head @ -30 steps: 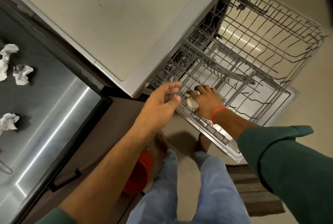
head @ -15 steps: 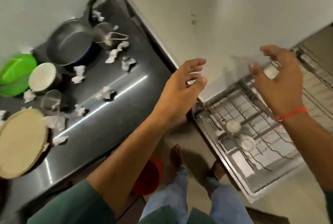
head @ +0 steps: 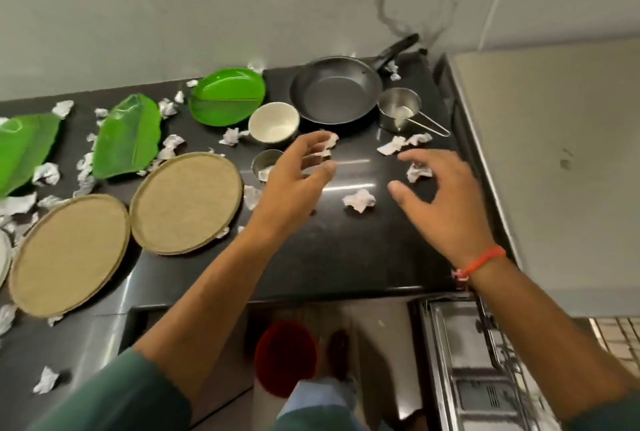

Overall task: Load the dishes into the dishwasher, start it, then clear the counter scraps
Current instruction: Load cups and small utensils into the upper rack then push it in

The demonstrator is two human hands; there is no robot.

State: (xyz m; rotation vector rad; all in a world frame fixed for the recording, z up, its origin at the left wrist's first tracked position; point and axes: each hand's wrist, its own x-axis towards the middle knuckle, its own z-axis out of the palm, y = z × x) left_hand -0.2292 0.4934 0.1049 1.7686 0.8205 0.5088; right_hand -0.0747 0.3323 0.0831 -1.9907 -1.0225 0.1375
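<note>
Both my hands hover empty over the dark counter (head: 346, 257). My left hand (head: 294, 181) has its fingers spread, just in front of a small steel cup (head: 265, 162) and a white bowl (head: 273, 122). My right hand (head: 440, 198) is spread above crumpled paper scraps (head: 360, 200). Behind them sit a black frying pan (head: 336, 94) and a steel measuring cup (head: 398, 110). To the left lie two tan round plates (head: 187, 202), (head: 69, 254) and green plates (head: 228, 101), (head: 128, 136). The open dishwasher door (head: 485, 378) shows at lower right.
Many crumpled paper scraps litter the counter. The grey dishwasher top (head: 554, 153) adjoins the counter on the right. A red bin (head: 285, 358) stands on the floor below the counter edge, beside my feet. A marbled wall rises behind the counter.
My view swung from the dishwasher rack up and left to the counter. My right hand left the rack, where small white items stayed, and both hands now reach over the counter dishes.
</note>
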